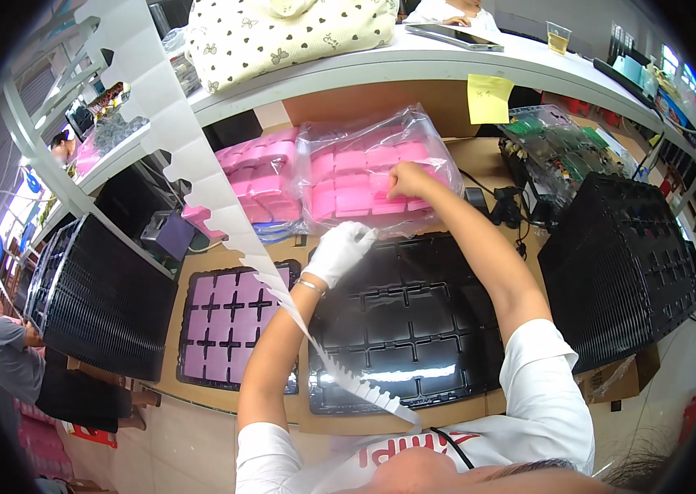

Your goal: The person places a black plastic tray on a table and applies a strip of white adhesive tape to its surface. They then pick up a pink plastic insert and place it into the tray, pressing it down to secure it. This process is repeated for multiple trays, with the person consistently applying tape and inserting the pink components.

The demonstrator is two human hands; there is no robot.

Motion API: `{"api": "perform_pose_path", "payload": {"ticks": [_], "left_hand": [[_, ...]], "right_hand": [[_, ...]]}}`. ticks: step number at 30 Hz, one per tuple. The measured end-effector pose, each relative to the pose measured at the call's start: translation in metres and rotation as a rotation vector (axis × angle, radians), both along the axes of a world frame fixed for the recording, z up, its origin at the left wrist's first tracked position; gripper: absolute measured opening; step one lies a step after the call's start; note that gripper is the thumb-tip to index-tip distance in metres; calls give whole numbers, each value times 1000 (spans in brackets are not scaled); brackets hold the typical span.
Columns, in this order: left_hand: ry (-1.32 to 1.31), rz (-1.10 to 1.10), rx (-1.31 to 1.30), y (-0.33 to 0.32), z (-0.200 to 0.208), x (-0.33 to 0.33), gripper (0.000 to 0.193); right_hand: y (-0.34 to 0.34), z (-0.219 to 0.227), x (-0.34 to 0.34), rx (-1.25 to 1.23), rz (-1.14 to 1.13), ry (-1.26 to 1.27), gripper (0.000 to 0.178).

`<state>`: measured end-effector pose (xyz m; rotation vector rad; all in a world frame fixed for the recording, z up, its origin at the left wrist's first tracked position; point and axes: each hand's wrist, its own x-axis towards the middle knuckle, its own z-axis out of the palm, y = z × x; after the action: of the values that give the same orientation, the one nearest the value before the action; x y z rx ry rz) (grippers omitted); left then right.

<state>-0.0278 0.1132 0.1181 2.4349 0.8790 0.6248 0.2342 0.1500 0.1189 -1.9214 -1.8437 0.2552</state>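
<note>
A clear plastic bag [439, 146] full of pink foam-like blocks [333, 170] lies at the back of the work surface. Bare and closed, my right hand [412, 181] reaches into it, with the fingers curled on one of the pink blocks. At the bag's near edge, my left hand [340, 252] in a white glove pinches the plastic film. Below both hands sits a black compartmented tray [447, 317], its sections showing bare black. To its left, a smaller black tray [233, 379] has mauve-pink pieces [224, 290] filling its compartments.
Tall stacks of black trays stand at the left [109, 305] and right [603, 263]. More pink blocks [261, 177] lie beside the bag. Circuit boards [562, 136] are piled at the back right. A white notched strip [224, 206] hangs across the view. A shelf [521, 62] overhangs the back.
</note>
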Motion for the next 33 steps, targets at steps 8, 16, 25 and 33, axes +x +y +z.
{"api": "perform_pose_path", "payload": {"ticks": [8, 16, 25, 33], "left_hand": [[-194, -99, -205, 11, -18, 44, 62], [-1594, -32, -1530, 19, -8, 4, 133], [-993, 177, -1245, 34, -20, -40, 22], [-317, 348, -614, -65, -1, -104, 53]], "right_hand": [[32, 11, 22, 116, -227, 387, 18], [-77, 46, -32, 680, 29, 344, 22], [-154, -20, -1, 244, -400, 1542, 52], [-262, -24, -13, 209, -324, 1152, 43]]}}
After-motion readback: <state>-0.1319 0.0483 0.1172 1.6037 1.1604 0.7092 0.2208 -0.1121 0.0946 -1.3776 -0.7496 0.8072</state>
